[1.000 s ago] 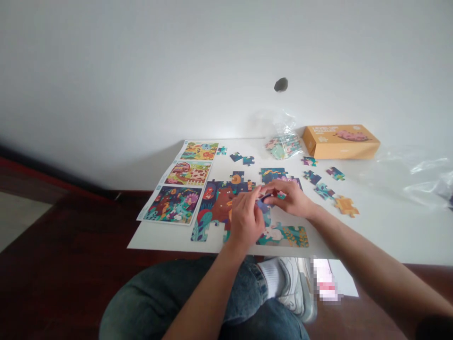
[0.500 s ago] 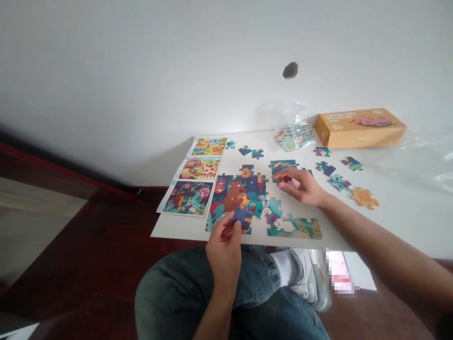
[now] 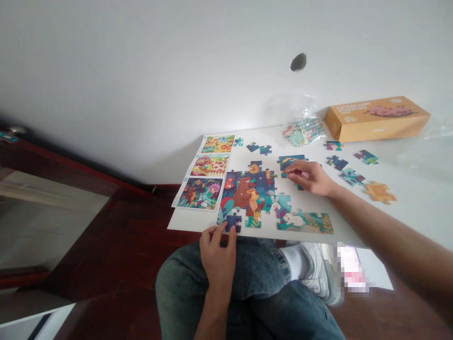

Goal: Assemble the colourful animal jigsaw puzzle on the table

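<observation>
A half-built colourful jigsaw lies on a white board. My left hand is at the board's near edge, its fingers pinched on a dark blue puzzle piece beside the jigsaw's lower left corner. My right hand rests on the board farther back, fingers curled over a cluster of joined pieces with pink on them. A separate strip of joined pieces with a white rabbit lies to the right of the main part.
A sheet with three reference pictures lies left of the jigsaw. Several loose pieces are scattered at the right. An orange box and a clear bag of pieces stand by the wall. My crossed legs in jeans are below.
My left hand has pulled back from the middle of the jigsaw to the near edge, carrying the dark blue piece. My right hand stayed on the far cluster. The view has shifted left.
</observation>
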A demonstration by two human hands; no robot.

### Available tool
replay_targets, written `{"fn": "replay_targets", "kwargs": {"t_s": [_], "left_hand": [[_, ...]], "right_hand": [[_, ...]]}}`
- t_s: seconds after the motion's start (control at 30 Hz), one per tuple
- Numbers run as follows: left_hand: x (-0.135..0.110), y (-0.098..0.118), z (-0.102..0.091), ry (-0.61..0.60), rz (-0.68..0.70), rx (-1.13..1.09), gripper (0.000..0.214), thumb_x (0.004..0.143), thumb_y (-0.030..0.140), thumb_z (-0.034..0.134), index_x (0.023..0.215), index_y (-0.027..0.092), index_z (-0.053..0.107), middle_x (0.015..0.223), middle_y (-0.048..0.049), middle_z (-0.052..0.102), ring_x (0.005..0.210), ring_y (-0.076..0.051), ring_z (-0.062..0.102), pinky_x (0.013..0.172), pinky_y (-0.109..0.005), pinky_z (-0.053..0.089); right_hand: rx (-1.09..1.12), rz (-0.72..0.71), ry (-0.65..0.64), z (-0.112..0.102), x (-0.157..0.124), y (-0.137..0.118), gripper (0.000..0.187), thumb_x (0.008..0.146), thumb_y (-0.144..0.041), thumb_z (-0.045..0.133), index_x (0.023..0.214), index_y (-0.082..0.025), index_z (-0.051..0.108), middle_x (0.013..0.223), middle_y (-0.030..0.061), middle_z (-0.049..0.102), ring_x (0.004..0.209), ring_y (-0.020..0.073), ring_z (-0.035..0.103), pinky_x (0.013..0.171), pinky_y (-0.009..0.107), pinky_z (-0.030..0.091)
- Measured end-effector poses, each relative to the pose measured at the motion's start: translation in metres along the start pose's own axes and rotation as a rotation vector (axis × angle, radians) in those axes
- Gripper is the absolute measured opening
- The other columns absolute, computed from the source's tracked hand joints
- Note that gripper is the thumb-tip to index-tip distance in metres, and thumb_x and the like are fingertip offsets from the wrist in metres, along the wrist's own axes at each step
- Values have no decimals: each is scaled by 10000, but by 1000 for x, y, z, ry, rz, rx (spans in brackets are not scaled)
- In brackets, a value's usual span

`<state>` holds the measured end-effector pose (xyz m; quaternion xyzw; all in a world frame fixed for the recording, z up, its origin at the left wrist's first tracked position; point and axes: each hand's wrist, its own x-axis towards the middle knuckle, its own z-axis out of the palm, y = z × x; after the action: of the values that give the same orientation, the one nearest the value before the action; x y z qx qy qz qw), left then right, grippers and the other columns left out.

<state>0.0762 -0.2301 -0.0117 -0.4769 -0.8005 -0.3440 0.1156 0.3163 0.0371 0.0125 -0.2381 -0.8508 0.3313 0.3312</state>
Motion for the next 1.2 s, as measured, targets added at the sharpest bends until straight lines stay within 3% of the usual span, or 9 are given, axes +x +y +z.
{"fn": "replay_targets", "kwargs": {"t_s": [0.13,0.23,0.53,0.73,0.83,1.0,1.1,1.2], "left_hand": [[-3,0,-3,-9,215,15,237,866,308,716,1072,191,734,1089,-118,670,1007,-257,610,909,-419,509],[-6,-4,-6,-67,281,-8,267,852,279,735,1108,206,715,1171,-122,684,1059,-270,609,950,-440,492],[-3,4,-4,-62,163,-15,179,849,313,728,997,212,726,1079,-109,701,1014,-271,622,944,-441,488],[0,1,-7,-133,19,-6,348,842,362,703,1148,196,690,1064,-107,665,1008,-282,615,923,-446,519],[3,1,-10,-174,-100,-70,385,851,407,675,1176,202,682,1056,-99,636,975,-271,631,881,-435,552],[8,-1,-14,-171,-169,-249,311,871,440,645,1077,227,739,1035,-77,667,977,-243,657,895,-388,565],[25,-3,-12,-115,-190,-325,280,874,421,648,1063,243,753,1074,-51,702,1010,-223,672,951,-353,547],[62,0,2,-63,-119,-318,258,867,396,650,1031,233,765,1070,-41,733,1012,-226,678,971,-360,531]], "right_hand": [[1,8,5,0,1,0,296,934,-415,593,1001,-173,750,959,108,736,756,190,627,676,319,476],[1,11,7,1,1,1,296,930,-421,595,981,-177,755,954,105,740,760,194,631,668,319,474],[7,52,17,0,0,4,282,924,-409,600,964,-183,763,945,84,741,730,178,619,642,304,461],[-2,55,29,-2,0,1,250,920,-365,605,945,-172,761,905,71,733,680,159,586,630,298,438],[2,45,39,-2,0,2,249,922,-356,597,939,-168,759,902,73,732,696,162,595,645,301,445],[3,47,47,-3,0,4,250,921,-358,594,953,-175,761,905,77,739,704,167,610,646,302,462],[1,37,69,-4,1,2,247,921,-343,584,937,-171,760,879,73,735,695,160,613,645,292,464],[-21,39,122,-5,2,1,252,918,-334,571,876,-166,754,825,64,727,665,151,608,635,285,459]]}}
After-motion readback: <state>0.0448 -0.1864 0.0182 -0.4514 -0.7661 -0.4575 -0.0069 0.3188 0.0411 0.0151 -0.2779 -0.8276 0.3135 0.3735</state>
